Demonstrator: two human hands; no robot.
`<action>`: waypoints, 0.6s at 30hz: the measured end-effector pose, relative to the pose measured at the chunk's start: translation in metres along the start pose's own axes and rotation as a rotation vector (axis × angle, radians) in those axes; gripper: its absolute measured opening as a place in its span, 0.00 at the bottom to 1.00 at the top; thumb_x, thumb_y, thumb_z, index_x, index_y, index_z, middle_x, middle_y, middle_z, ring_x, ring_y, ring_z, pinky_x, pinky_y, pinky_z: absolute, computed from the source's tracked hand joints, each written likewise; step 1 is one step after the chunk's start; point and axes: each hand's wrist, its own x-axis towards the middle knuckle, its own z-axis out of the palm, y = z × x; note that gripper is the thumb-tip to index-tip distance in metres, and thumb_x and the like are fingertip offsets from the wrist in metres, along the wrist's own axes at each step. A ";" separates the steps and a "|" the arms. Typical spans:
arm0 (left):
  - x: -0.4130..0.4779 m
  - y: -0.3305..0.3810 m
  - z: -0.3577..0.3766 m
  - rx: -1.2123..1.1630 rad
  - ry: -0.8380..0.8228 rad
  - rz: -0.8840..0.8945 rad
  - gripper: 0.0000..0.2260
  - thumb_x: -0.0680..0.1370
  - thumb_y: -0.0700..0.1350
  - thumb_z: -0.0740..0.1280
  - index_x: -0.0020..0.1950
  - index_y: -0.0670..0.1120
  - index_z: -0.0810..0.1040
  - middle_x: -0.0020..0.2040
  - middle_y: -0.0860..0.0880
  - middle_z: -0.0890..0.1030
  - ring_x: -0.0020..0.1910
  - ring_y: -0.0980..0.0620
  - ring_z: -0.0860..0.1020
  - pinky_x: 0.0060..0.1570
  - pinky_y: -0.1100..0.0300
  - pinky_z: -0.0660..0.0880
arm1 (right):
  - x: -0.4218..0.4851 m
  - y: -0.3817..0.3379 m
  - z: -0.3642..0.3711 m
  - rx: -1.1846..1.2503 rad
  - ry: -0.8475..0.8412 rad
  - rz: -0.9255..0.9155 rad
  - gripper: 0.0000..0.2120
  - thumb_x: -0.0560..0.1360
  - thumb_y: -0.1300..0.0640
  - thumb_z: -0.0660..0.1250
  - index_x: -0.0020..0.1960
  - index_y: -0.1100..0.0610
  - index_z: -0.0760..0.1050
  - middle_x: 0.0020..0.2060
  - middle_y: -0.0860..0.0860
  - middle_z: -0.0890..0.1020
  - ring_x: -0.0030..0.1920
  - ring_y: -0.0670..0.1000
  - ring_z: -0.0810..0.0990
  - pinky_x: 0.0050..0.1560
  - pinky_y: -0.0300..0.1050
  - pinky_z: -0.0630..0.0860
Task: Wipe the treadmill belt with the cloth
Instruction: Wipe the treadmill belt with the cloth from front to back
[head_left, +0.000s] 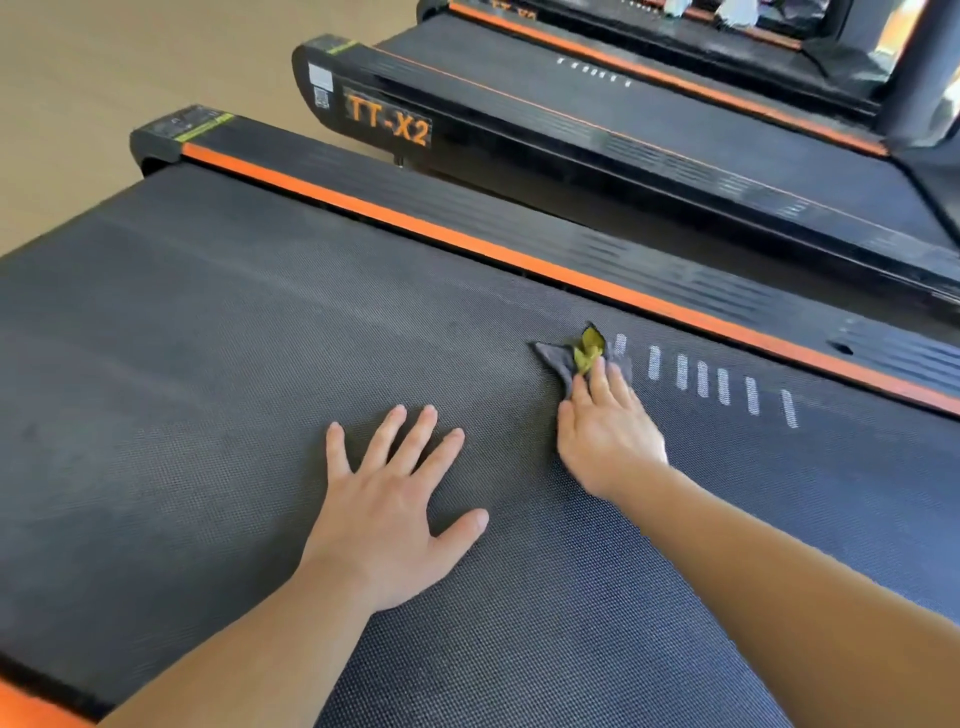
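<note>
On the treadmill belt (208, 364) we are resting our left hand (384, 519) flat and pressing the cloth (556, 361) under our right hand (608, 436), fingers straight; most is probably awaiting wiping.

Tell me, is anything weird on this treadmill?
Yes. A yellow-green scrap, seemingly leaves, sits on the grey cloth at the fingertips of the right hand, on the belt beside its white dashes. Leaves don't belong there.
</note>
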 end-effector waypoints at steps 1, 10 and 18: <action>0.000 0.000 0.000 0.001 0.002 -0.001 0.39 0.75 0.78 0.41 0.83 0.62 0.43 0.84 0.56 0.39 0.82 0.51 0.35 0.75 0.29 0.38 | -0.005 -0.008 0.005 -0.001 0.013 -0.083 0.29 0.86 0.47 0.43 0.84 0.59 0.51 0.84 0.55 0.46 0.83 0.56 0.43 0.82 0.51 0.42; 0.000 -0.001 0.002 -0.003 0.008 0.004 0.39 0.76 0.77 0.42 0.84 0.62 0.49 0.85 0.56 0.43 0.83 0.51 0.39 0.76 0.29 0.40 | -0.024 0.038 0.008 -0.125 -0.025 -0.357 0.31 0.84 0.44 0.40 0.84 0.55 0.53 0.84 0.51 0.49 0.84 0.51 0.46 0.83 0.48 0.47; 0.001 0.000 0.001 -0.019 0.023 0.011 0.39 0.76 0.78 0.40 0.84 0.62 0.45 0.84 0.56 0.40 0.82 0.51 0.36 0.75 0.29 0.38 | 0.027 0.050 -0.006 0.036 0.018 0.037 0.36 0.81 0.44 0.35 0.80 0.63 0.58 0.82 0.62 0.51 0.82 0.61 0.46 0.81 0.59 0.49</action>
